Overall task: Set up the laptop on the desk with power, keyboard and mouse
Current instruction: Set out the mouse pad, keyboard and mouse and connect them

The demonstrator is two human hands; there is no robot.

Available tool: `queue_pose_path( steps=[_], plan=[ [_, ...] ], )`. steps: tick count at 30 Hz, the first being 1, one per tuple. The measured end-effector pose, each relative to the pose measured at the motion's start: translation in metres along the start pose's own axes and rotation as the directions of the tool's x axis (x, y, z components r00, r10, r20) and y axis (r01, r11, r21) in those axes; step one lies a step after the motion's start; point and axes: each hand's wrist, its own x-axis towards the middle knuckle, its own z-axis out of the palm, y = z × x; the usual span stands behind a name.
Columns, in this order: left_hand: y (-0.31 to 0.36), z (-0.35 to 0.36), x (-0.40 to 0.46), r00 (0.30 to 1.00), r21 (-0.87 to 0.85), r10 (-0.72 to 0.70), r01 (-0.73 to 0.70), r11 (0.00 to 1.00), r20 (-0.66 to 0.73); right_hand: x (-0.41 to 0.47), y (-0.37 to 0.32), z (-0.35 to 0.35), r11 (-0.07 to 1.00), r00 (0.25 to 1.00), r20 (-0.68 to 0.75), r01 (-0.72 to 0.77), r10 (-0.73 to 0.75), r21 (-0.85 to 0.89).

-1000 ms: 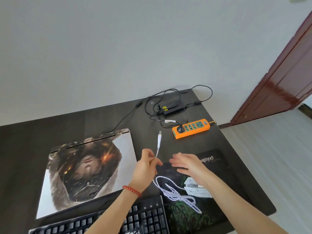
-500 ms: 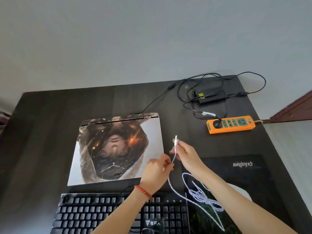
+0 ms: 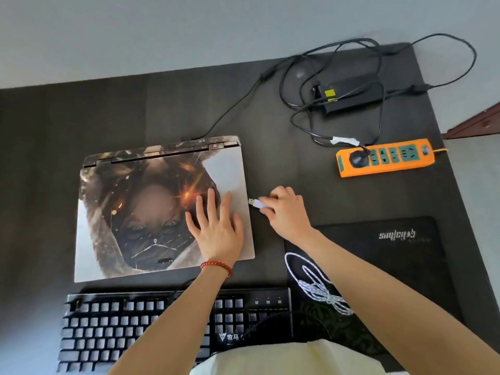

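Note:
The closed laptop point(image 3: 140, 212), its lid covered by a picture skin, lies on the dark desk point(image 3: 54, 125). My left hand point(image 3: 215, 228) rests flat on the lid's right part, fingers spread. My right hand point(image 3: 286, 212) pinches a white USB plug point(image 3: 257, 203) just right of the laptop's right edge, metal tip pointing at that edge with a small gap. Its white braided cable point(image 3: 322, 288) loops over the black mouse pad point(image 3: 392, 255) under my right forearm. The black keyboard point(image 3: 113, 326) sits in front of the laptop. The mouse is hidden.
A black power brick point(image 3: 349, 97) with tangled black cords lies at the back right; one cord runs to the laptop's rear. An orange power strip point(image 3: 384, 158) holds a black plug. The desk's right edge is close beyond the mouse pad.
My left hand let go of the cable and moved onto the laptop lid. My right hand turned the USB plug from pointing up to pointing left at the laptop's side. The view tilted down.

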Motion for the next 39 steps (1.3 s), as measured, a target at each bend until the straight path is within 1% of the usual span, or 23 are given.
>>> queue_pose_path(
  steps=[4, 11, 16, 18, 22, 26, 28, 31, 34, 37, 39],
  plan=[
    [0.001, 0.005, 0.001, 0.999, 0.032, 0.001, 0.001, 0.999, -0.041, 0.004, 0.003, 0.004, 0.997, 0.998, -0.042, 0.055, -0.057, -0.047],
    [0.0, 0.009, 0.001, 0.998, 0.065, 0.012, -0.008, 0.998, -0.064, 0.011, 0.007, 0.001, 0.982, 0.982, -0.037, 0.182, -0.184, -0.049],
    [0.002, 0.01, 0.001, 0.998, 0.066, 0.004, 0.0, 0.998, -0.062, 0.019, 0.007, -0.001, 0.956, 0.962, 0.011, 0.272, -0.272, -0.109],
    [0.002, 0.011, 0.001, 0.998, 0.075, 0.01, -0.006, 0.997, -0.063, 0.021, 0.005, 0.0, 0.95, 0.96, 0.029, 0.281, -0.28, -0.134],
    [0.002, 0.011, 0.001, 0.998, 0.074, 0.006, -0.001, 0.997, -0.065, 0.02, 0.005, 0.004, 0.958, 0.967, 0.027, 0.256, -0.255, -0.129],
    [0.002, 0.011, 0.001, 0.998, 0.058, 0.006, -0.002, 0.998, -0.069, 0.017, 0.004, 0.004, 0.969, 0.971, 0.05, 0.237, -0.234, -0.074],
    [0.001, 0.012, 0.001, 0.997, 0.045, 0.007, -0.004, 0.999, -0.079, 0.013, 0.005, 0.005, 0.983, 0.983, 0.039, 0.18, -0.178, -0.044],
    [0.001, 0.012, 0.001, 0.996, 0.022, 0.005, -0.003, 1.0, -0.084, 0.004, 0.01, 0.003, 0.997, 0.996, -0.049, 0.071, -0.071, -0.002],
    [0.0, 0.013, 0.001, 0.997, 0.012, 0.007, -0.006, 1.0, -0.082, -0.009, 0.016, -0.006, 0.993, 0.994, -0.108, 0.029, -0.016, 0.115],
    [-0.003, 0.015, 0.002, 0.997, 0.007, 0.006, -0.005, 1.0, -0.079, -0.042, 0.03, -0.017, 0.967, 0.98, -0.177, -0.041, 0.088, 0.253],
    [-0.003, 0.016, 0.001, 0.997, -0.007, 0.012, -0.013, 1.0, -0.081, -0.079, 0.044, -0.023, 0.96, 0.963, -0.223, -0.088, 0.15, 0.265]
  ],
)
